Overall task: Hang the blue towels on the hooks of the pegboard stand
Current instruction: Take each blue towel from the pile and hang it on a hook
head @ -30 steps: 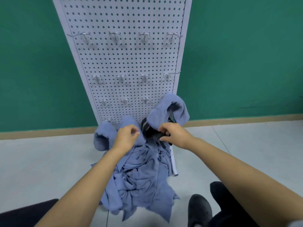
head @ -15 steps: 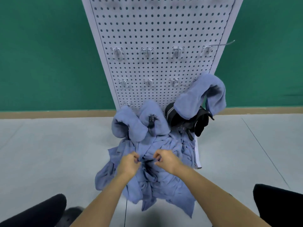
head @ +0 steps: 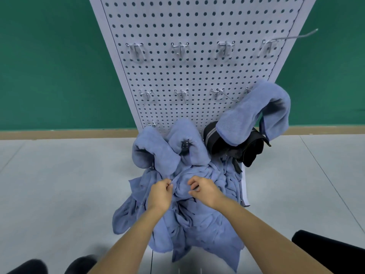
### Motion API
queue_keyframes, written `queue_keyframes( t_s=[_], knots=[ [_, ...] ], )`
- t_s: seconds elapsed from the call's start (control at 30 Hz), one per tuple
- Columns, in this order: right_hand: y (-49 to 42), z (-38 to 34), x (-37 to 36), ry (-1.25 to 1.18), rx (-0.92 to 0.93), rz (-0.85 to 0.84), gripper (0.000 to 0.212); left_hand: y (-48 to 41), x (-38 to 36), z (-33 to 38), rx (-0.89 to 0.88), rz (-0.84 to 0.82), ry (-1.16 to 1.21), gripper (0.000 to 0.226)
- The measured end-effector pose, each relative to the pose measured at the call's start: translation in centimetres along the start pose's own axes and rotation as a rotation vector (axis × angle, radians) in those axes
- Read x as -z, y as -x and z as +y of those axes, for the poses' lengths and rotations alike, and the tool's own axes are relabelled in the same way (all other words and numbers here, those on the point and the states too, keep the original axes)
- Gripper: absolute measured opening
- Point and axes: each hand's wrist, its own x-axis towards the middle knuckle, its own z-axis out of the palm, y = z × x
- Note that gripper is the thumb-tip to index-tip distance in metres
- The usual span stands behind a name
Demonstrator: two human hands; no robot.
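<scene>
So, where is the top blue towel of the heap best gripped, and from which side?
Pinch the blue towel at its raised top fold, from above, near side; left hand and right hand pinch there, and lower cloth is tangled.

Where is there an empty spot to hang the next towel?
All four hooks in the upper visible row are bare, and three in the next row, left of the hung towel. The floor left of the towel pile is bare. Crowded: the foot of the pegboard, where draped towels and black straps bunch.

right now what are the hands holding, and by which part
Left hand and right hand each pinch a bunched fold of crumpled blue towel, side by side.
</scene>
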Motion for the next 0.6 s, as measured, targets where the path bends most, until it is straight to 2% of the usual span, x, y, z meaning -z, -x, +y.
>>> queue_keyframes(
  t_s=[0.07,0.17,0.27,0.33,0.4,0.53,0.6],
  knots=[
    [1.0,-0.9,0.7,-0.034,-0.011,0.009,0.032,1.0,1.5,2.1,-0.022,-0.039,0.089,0.028],
    [3.4,-3.1,2.3,-0.085,0.039,0.025,0.036,3.1,4.3,6.5,0.013,-0.101,0.353,0.031],
    [5.6,-5.2,4.2,-0.077,0.139,0.054,0.019,4.8,6.9,10.8,0.032,-0.104,0.575,0.024],
    [7.6,-6.7,5.9,-0.068,0.203,0.063,0.034,6.3,8.9,13.7,0.051,-0.100,0.725,0.022],
    [9.4,-7.9,7.6,-0.071,0.250,0.076,0.033,7.5,10.7,16.4,0.043,-0.109,0.837,0.020],
    [11.2,-9.7,10.3,-0.049,0.292,0.306,0.023,9.0,13.3,19.7,-0.001,-0.161,0.928,0.021],
    [11.8,-10.3,11.4,0.075,0.267,0.396,0.021,9.6,13.9,20.4,-0.006,-0.194,0.924,0.023]
  ],
)
